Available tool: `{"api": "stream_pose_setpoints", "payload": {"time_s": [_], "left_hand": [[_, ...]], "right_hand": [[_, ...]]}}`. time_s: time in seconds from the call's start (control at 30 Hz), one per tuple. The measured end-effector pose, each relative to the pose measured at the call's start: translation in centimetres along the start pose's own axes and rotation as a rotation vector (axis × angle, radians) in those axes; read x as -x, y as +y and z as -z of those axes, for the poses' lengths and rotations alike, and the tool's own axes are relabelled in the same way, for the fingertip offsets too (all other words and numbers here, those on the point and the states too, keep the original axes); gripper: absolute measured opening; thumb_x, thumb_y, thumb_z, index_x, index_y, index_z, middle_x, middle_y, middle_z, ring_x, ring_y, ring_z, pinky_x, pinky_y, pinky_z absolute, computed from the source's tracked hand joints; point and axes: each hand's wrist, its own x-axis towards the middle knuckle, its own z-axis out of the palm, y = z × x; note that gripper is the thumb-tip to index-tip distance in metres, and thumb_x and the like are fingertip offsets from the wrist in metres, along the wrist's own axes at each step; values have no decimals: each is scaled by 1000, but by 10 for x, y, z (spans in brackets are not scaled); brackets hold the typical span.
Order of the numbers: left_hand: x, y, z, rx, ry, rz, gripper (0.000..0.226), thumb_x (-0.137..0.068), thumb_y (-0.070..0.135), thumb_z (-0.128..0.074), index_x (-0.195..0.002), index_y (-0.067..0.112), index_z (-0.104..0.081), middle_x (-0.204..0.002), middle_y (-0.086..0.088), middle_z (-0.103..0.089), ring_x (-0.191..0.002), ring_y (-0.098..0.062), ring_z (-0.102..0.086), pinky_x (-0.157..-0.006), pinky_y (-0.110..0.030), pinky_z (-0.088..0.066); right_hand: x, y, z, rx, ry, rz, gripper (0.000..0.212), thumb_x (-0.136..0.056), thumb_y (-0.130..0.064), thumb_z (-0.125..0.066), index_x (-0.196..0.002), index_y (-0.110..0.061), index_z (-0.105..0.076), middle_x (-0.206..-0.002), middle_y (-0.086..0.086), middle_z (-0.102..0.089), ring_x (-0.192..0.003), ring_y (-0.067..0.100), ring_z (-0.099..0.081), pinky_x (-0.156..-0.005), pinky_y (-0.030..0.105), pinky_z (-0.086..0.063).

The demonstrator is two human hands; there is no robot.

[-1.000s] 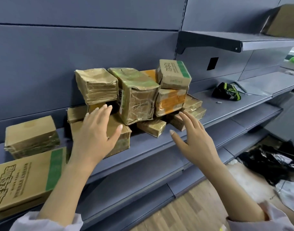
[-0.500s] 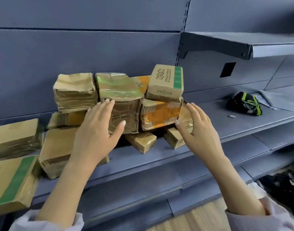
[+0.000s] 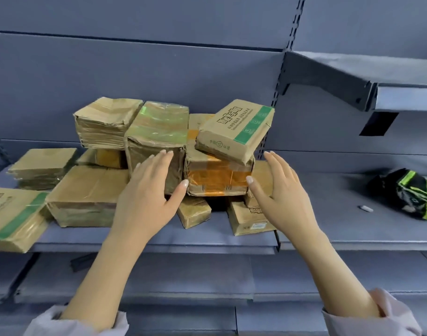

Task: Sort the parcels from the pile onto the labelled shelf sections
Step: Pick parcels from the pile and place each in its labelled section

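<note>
Head view: parcel pile point(image 3: 173, 151) sits on the grey middle shelf point(image 3: 159, 238), stacked against the back panel. Both hands are up at the pile, flat and holding nothing, fingers straight, thumbs spread. Left hand point(image 3: 147, 197) is in front of the tall parcel with green-tinted tape point(image 3: 156, 139), fingertips at its front face, thumb tip by the left lower corner of the orange-taped parcel point(image 3: 217, 177). Right hand point(image 3: 280, 192) is at that parcel's right end, thumb tip at its right edge. Cannot tell whether either hand is actually touching. A printed box with a green stripe point(image 3: 236, 129) lies tilted on top of the orange-taped parcel. A crumpled brown parcel point(image 3: 103, 122) is top left, touching the green-tinted one. A large plain box point(image 3: 86, 192) is low left on the shelf, and a small parcel point(image 3: 194, 210) and a labelled box point(image 3: 249, 218) sit under the orange one. Another green-striped box point(image 3: 11, 217) overhangs the shelf edge at far left, with a flat parcel point(image 3: 41, 166) behind it. To the right on the same shelf level, well apart from the pile, are a black-and-green bundle point(image 3: 406, 195) and a small white object point(image 3: 365, 208). An upper shelf point(image 3: 377, 76) is top right.
</note>
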Motion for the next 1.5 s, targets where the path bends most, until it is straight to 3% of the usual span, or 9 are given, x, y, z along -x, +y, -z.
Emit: {"api": "stream_pose_setpoints", "payload": {"time_s": [0.33, 0.5, 0.67, 0.73, 0.87, 1.1, 1.23, 1.33, 1.5], "left_hand": [[-25, 20, 0, 40, 62, -18, 67, -94, 51, -41, -153, 23, -25, -159, 7, -27, -146, -9, -20, -107, -29, -32], [-50, 39, -7, 357, 74, 35, 61, -96, 45, -48, -151, 31, -27, -156, 16, -29, -138, 7, -21, -104, -17, -22], [-73, 49, -23, 412, 78, 37, 57, -97, 39, -52, -149, 28, -32, -151, 16, -37, -122, 15, -24, -81, 9, -20], [-83, 51, -30, 462, 59, 77, 56, -97, 38, -53, -149, 28, -33, -150, 14, -39, -127, 7, -31, -82, 5, -24], [-99, 54, -41, 465, 57, 125, 60, -96, 36, -55, -150, 21, -32, -152, 6, -39, -138, -12, -37, -101, -23, -35], [-110, 54, -53, 551, 46, 173, 56, -96, 36, -55, -147, 23, -35, -151, 5, -38, -136, -14, -39, -99, -26, -36], [-108, 53, -57, 601, 81, 173, 50, -95, 34, -58, -142, 25, -43, -145, 8, -45, -129, -10, -44, -95, -25, -40], [-101, 54, -58, 634, 132, 174, 46, -94, 31, -60, -138, 25, -47, -141, 9, -48, -126, -6, -45, -97, -25, -41], [-87, 62, -59, 687, 226, 161, 46, -92, 26, -63, -135, 24, -51, -140, 11, -49, -126, -2, -44, -103, -39, -47]], "right_hand": [[-31, 2, -3, -103, 30, 2, 71, -96, -58, -41, -155, -24, -23, -163, -8, -23, -148, 12, -21, -109, 36, -36], [-48, -5, -8, -291, 64, -14, 63, -96, -54, -48, -151, -29, -31, -155, -13, -34, -131, -2, -32, -96, 22, -31], [-60, -7, -21, -393, 86, -93, 67, -93, -58, -51, -151, -34, -27, -157, -13, -33, -137, 11, -39, -103, 34, -43], [-63, -7, -24, -414, 85, -122, 68, -93, -58, -52, -152, -35, -26, -157, -13, -32, -139, 10, -37, -100, 30, -39], [-67, -6, -28, -473, 65, -170, 69, -94, -57, -51, -153, -32, -26, -157, -13, -33, -136, 3, -35, -98, 26, -34], [-72, -5, -33, -541, 0, -200, 66, -95, -57, -48, -152, -33, -27, -151, -16, -36, -120, -8, -29, -93, 19, -32], [-72, -7, -37, -586, 19, -173, 51, -96, -53, -49, -143, -37, -36, -130, -28, -38, -112, -10, -39, -76, 6, -31], [-70, -9, -39, -606, 53, -167, 40, -98, -50, -50, -135, -41, -40, -123, -32, -41, -108, -11, -46, -76, 6, -34], [-63, -13, -36, -740, 128, -114, 32, -93, -39, -53, -122, -48, -44, -124, -30, -52, -117, -11, -48, -85, 11, -41]]}}
